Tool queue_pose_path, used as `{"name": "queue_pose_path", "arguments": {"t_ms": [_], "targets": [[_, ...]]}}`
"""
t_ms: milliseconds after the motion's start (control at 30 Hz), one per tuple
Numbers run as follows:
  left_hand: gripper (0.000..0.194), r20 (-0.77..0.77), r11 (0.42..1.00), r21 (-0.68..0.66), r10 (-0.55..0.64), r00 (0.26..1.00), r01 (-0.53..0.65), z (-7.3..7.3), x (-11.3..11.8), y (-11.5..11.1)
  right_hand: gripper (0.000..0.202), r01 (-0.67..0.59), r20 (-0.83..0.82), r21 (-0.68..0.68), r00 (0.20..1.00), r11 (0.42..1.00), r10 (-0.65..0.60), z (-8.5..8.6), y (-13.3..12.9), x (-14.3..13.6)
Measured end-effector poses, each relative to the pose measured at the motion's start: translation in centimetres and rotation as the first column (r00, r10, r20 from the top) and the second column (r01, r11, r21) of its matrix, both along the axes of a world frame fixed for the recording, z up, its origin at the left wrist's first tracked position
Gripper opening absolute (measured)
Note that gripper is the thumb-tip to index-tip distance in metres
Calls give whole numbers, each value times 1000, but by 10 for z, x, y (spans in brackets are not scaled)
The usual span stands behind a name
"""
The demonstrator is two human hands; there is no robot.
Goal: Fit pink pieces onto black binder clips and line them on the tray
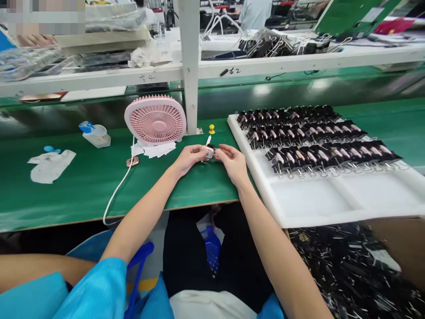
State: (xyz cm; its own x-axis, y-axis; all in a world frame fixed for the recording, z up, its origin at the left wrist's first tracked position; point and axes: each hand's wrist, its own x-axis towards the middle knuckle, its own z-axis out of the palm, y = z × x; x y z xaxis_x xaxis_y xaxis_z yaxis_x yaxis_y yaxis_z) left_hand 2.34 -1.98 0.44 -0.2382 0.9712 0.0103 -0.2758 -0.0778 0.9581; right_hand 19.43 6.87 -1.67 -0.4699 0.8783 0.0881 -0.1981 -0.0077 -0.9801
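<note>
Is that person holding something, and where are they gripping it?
Yes, a small case. The left hand pinches its left edge; the right hand is at its right side, exact grip too small to tell.

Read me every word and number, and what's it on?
"4", after an unclear character: handwritten on the white rail, left of the post.
"2", after an unclear character: same rail, right of the post.
Label on the green board: too small to read.
Held thing: nothing readable.

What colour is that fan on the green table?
The fan is pale pink; it shows best in the head view.
</note>
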Motion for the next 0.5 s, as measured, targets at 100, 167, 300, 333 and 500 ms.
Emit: {"name": "queue_pose_path", "arguments": {"t_ms": [100, 167, 300, 333, 500], "targets": [[44, -39, 997, 33, 66, 997, -65, 2, -1, 1, 69, -75, 78, 1, 994, 997, 75, 3, -4, 0], [44, -51, 995, 43, 91, 995, -89, 4, -4, 1, 65, -109, 163, 14, 981, 994, 105, 5, -7, 0], [46, -69, 996, 34, 87, 994, -85, 9, -9, -2, 52, -178, 304, 70, 941, 982, 149, 9, -10, 3], [46, -71, 996, 32, 85, 994, -83, 10, -10, -3, 51, -200, 317, 79, 934, 977, 166, 10, -10, 4], [45, -64, 996, 48, 78, 995, -75, 12, -7, -4, 50, -311, 352, 94, 899, 946, 261, 9, -10, 9]]}}
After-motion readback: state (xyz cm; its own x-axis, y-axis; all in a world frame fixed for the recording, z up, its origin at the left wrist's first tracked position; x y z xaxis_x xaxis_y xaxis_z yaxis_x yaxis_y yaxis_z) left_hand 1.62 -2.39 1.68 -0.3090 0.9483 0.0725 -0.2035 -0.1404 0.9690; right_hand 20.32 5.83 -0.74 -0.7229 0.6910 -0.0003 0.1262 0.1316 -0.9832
